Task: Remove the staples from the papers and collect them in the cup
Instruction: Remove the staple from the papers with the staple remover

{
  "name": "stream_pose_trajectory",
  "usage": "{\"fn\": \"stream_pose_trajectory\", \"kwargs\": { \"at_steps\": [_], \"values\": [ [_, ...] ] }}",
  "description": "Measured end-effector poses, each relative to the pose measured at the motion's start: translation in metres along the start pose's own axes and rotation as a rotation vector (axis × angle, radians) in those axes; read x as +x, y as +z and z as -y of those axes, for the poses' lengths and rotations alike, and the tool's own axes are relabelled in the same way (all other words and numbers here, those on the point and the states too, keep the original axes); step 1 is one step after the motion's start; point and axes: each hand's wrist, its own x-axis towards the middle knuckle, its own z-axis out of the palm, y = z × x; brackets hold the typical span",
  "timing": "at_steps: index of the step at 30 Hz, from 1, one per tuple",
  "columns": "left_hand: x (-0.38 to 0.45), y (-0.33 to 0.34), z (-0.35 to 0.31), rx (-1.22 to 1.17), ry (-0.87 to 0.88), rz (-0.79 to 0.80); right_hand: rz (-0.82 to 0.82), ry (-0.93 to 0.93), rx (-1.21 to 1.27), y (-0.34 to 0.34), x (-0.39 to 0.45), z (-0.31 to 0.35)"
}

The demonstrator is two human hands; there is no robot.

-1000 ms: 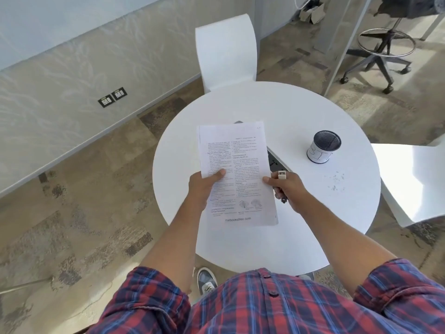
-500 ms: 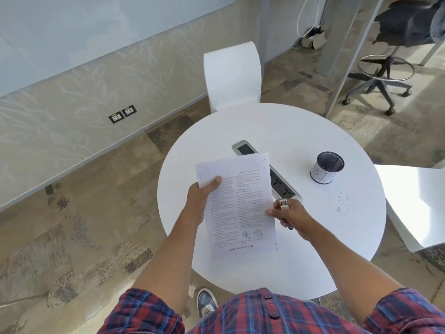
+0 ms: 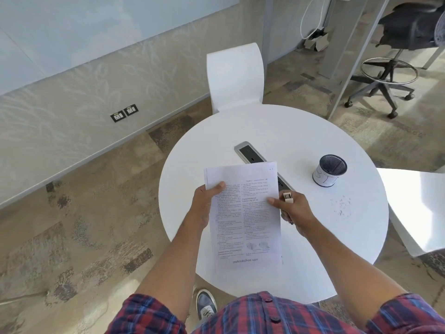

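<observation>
Two hands on papers (image 3: 243, 213), held above round table (image 3: 289, 131). Left hand (image 3: 204, 203) pinches left edge; right hand (image 3: 292, 210) thumb pins right edge, fingers curled round small tool (image 3: 288, 197). Cup (image 3: 329, 170) upright, well right of papers; loose staples (image 3: 340, 204) nr it on table.

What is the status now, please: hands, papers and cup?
Left hand and right hand grip papers above table. Cup upright at right, untouched. Nothing between.
</observation>
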Motion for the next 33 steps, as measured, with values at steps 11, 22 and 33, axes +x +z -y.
{"fn": "stream_pose_trajectory", "kwargs": {
  "at_steps": [11,22,33],
  "values": [
    [-0.007,0.005,-0.001,0.178,0.120,0.039,-0.058,-0.130,0.030,-0.001,-0.007,-0.006],
    [-0.005,0.011,0.000,0.098,0.112,-0.040,-0.148,-0.047,0.016,-0.002,-0.011,-0.001],
    [0.004,0.010,-0.016,-0.051,0.165,-0.203,-0.187,0.054,0.018,-0.009,-0.007,-0.003]
  ]
}}
